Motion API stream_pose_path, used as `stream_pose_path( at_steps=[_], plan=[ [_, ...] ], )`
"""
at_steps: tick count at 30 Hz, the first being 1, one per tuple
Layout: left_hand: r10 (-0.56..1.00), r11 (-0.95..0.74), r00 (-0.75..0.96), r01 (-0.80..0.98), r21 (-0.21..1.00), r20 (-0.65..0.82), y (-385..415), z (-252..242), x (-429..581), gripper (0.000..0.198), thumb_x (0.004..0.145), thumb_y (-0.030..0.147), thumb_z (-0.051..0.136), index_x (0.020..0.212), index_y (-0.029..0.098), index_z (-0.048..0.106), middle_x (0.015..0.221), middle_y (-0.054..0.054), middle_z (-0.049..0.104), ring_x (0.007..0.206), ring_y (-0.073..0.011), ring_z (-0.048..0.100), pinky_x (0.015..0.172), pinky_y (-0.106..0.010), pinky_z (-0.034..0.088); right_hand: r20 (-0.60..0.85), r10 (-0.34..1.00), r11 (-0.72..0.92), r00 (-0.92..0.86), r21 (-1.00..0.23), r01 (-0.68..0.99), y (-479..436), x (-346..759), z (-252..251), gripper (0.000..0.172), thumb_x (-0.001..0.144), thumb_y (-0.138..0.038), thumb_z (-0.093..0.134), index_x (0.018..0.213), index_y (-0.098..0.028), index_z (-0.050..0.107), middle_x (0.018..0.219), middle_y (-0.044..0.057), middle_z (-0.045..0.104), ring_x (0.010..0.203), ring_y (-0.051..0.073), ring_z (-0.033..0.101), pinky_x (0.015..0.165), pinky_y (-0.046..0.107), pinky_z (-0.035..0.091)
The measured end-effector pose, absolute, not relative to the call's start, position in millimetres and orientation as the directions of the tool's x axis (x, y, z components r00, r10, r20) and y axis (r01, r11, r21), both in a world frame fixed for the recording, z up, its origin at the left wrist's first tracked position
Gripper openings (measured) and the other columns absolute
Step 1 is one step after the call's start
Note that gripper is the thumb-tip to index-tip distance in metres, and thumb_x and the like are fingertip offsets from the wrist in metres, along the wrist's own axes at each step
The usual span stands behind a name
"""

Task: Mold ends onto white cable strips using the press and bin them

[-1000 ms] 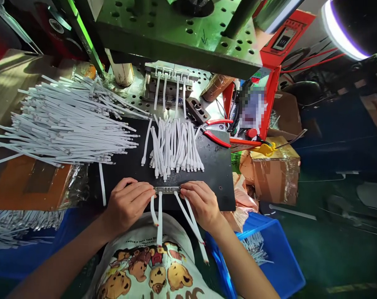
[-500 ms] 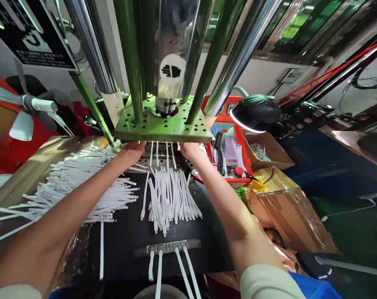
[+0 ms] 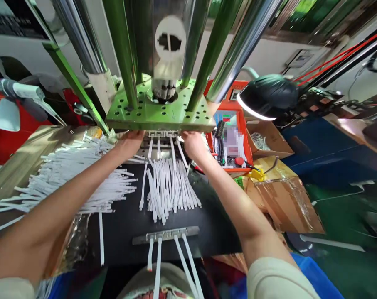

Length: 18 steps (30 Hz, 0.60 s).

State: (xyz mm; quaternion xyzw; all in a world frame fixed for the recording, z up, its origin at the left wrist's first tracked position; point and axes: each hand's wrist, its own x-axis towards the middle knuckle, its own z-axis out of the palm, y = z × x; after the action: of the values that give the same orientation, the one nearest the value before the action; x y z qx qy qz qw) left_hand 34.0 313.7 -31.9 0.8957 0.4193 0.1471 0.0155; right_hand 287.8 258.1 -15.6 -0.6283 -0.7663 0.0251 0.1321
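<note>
My left hand and my right hand reach to the front of the green press plate, one at each end of a slotted metal bar. Their fingers curl round the bar ends, though the tips are partly hidden. Several white cables hang from this bar toward me. Just below lies a bundle of short white cables. Nearer to me, a second metal bar rests on the black surface, with white cables running from its slots over the table edge.
A big heap of white cables lies on the left under my forearm. To the right stand a red toolbox, a black lamp and a cardboard box. Green and chrome columns rise around the press.
The slotted bar with its cables has come into view between my hands, out from under the press plate. My hands have shifted slightly toward me. The view has tilted a little.
</note>
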Motion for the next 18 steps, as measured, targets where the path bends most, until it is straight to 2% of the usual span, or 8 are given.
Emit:
stream_pose_path(
  at_steps=[2, 4, 6, 8, 10, 13, 15, 18],
  plan=[
    [0.730, -0.683, 0.649, 0.698, 0.215, 0.215, 270, -36, 21, 0.047, 0.098, 0.016, 0.038, 0.145, 0.011, 0.039, 0.116, -0.017, 0.060, 0.095, -0.0240, 0.063, 0.080, -0.033, 0.051, 0.160, 0.967, 0.232, -0.196, -0.243, 0.942, 209, 307, -17, 0.035, 0.095, -0.008, 0.043, 0.123, -0.012, 0.063, 0.117, 0.015, 0.068, 0.109, 0.026, 0.064, 0.093, 0.036, 0.051],
    [0.668, -0.735, 0.715, 0.589, 0.336, 0.207, 212, -35, 5, 0.045, 0.099, 0.016, 0.038, 0.144, 0.014, 0.038, 0.119, -0.014, 0.058, 0.096, -0.0208, 0.062, 0.080, -0.030, 0.051, 0.184, 0.963, 0.251, -0.198, -0.343, 0.905, 147, 334, -14, 0.031, 0.095, -0.017, 0.049, 0.122, -0.016, 0.066, 0.117, 0.012, 0.069, 0.105, 0.025, 0.067, 0.090, 0.034, 0.053],
    [0.650, -0.708, 0.745, 0.525, 0.473, 0.146, 151, -33, -8, 0.031, 0.100, 0.014, 0.035, 0.127, 0.017, 0.050, 0.105, -0.009, 0.060, 0.088, -0.0178, 0.061, 0.076, -0.028, 0.050, 0.134, 0.977, 0.210, -0.166, -0.459, 0.863, 82, 364, -6, 0.029, 0.095, -0.023, 0.049, 0.115, -0.019, 0.069, 0.114, 0.010, 0.072, 0.102, 0.025, 0.069, 0.087, 0.035, 0.056],
    [0.604, -0.677, 0.797, 0.503, 0.538, 0.016, 99, -35, -16, 0.023, 0.099, 0.015, 0.041, 0.118, 0.020, 0.054, 0.105, -0.007, 0.060, 0.091, -0.0190, 0.060, 0.078, -0.029, 0.049, -0.014, 0.989, 0.121, -0.146, -0.493, 0.861, 23, 391, 3, 0.027, 0.092, -0.027, 0.054, 0.114, -0.022, 0.070, 0.115, 0.009, 0.072, 0.104, 0.027, 0.070, 0.089, 0.038, 0.058],
    [0.583, -0.687, 0.811, 0.523, 0.505, -0.046, 65, -44, -16, 0.020, 0.095, 0.015, 0.049, 0.112, 0.020, 0.057, 0.106, -0.007, 0.060, 0.092, -0.0219, 0.058, 0.078, -0.033, 0.049, -0.112, 0.991, 0.012, -0.073, -0.466, 0.884, -24, 409, 9, 0.031, 0.088, -0.031, 0.062, 0.118, -0.025, 0.069, 0.117, 0.009, 0.072, 0.104, 0.029, 0.071, 0.087, 0.039, 0.060],
    [0.632, -0.736, 0.772, 0.576, 0.355, 0.059, 46, -61, -8, 0.021, 0.092, 0.007, 0.044, 0.103, 0.017, 0.059, 0.103, -0.010, 0.061, 0.091, -0.0244, 0.056, 0.078, -0.037, 0.047, -0.161, 0.987, -0.059, -0.010, -0.420, 0.906, -67, 414, 8, 0.036, 0.088, -0.027, 0.062, 0.123, -0.027, 0.068, 0.120, 0.009, 0.071, 0.104, 0.030, 0.071, 0.086, 0.040, 0.062],
    [0.632, -0.769, 0.750, 0.576, 0.279, 0.195, 50, -70, -7, 0.025, 0.093, 0.003, 0.037, 0.100, 0.015, 0.058, 0.099, -0.010, 0.061, 0.090, -0.0238, 0.056, 0.079, -0.038, 0.046, -0.125, 0.991, -0.011, -0.046, -0.420, 0.907, -78, 403, -3, 0.034, 0.089, -0.022, 0.060, 0.122, -0.025, 0.070, 0.118, 0.010, 0.072, 0.104, 0.029, 0.072, 0.087, 0.039, 0.062],
    [0.539, -0.843, 0.770, 0.498, 0.206, 0.343, 71, -70, -20, 0.022, 0.096, 0.004, 0.038, 0.105, 0.013, 0.056, 0.094, -0.008, 0.061, 0.086, -0.0216, 0.057, 0.080, -0.036, 0.047, 0.006, 0.989, 0.136, -0.149, -0.445, 0.885, -76, 371, -29, 0.034, 0.090, -0.012, 0.055, 0.120, -0.021, 0.069, 0.115, 0.011, 0.073, 0.104, 0.026, 0.072, 0.088, 0.037, 0.062]
  ],
)
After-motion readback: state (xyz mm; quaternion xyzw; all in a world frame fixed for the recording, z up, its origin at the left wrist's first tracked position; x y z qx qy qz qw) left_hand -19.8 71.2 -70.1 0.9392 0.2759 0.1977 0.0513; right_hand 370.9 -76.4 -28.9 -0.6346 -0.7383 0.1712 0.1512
